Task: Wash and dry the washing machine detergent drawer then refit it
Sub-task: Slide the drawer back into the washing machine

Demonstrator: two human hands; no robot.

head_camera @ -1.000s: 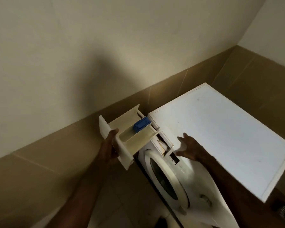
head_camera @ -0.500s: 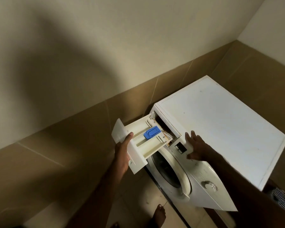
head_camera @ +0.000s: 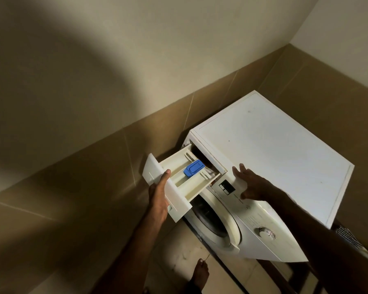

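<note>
The white detergent drawer (head_camera: 179, 177) sticks out of its slot at the top left corner of the white washing machine (head_camera: 274, 149), its back end inside the opening. A blue insert (head_camera: 193, 168) sits in its middle compartment. My left hand (head_camera: 158, 196) grips the drawer's front panel, thumb on top of the panel. My right hand (head_camera: 253, 184) lies with fingers spread against the machine's control panel, just right of the slot, holding nothing.
The machine's round door (head_camera: 217, 219) and a dial (head_camera: 266, 232) face down-left. Brown tiled walls enclose the corner behind the machine. A bare foot (head_camera: 200, 272) stands on the tiled floor in front. A dark striped object (head_camera: 348, 236) shows at the right edge.
The drawer's back end has gone from beside the machine into the slot. My right hand has shifted to the control panel and stays there. The view has pulled back slightly.
</note>
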